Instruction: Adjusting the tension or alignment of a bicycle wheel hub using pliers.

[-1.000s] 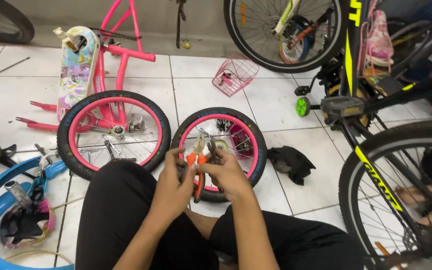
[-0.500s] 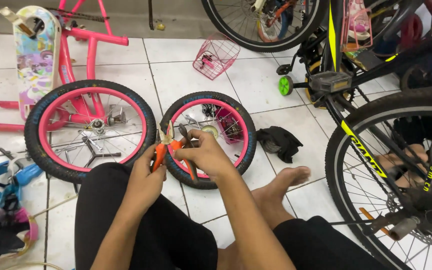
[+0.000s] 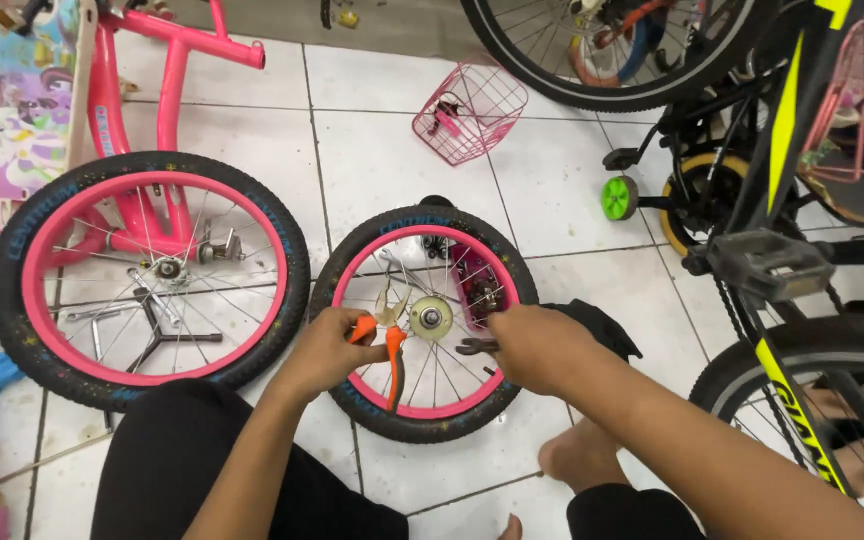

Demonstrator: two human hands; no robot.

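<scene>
A big pink-rimmed wheel [image 3: 147, 280] lies flat on the tiled floor [image 3: 382, 160]. Just right of it lies the small pink wheel [image 3: 424, 322], where the left hand [image 3: 327, 348] is clamped on orange-handled pliers [image 3: 384, 340] beside the hub [image 3: 431, 317]. The right hand [image 3: 540, 345] is closed on a dark tool [image 3: 474, 346]. Farther right stands a black bicycle [image 3: 782, 260].

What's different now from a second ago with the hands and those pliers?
The hands have parted: the left hand alone now holds the orange-handled pliers, lowered to the small wheel's hub, and the right hand has gripped a dark tool beside it. Both wheels stayed flat on the tiles.
</scene>
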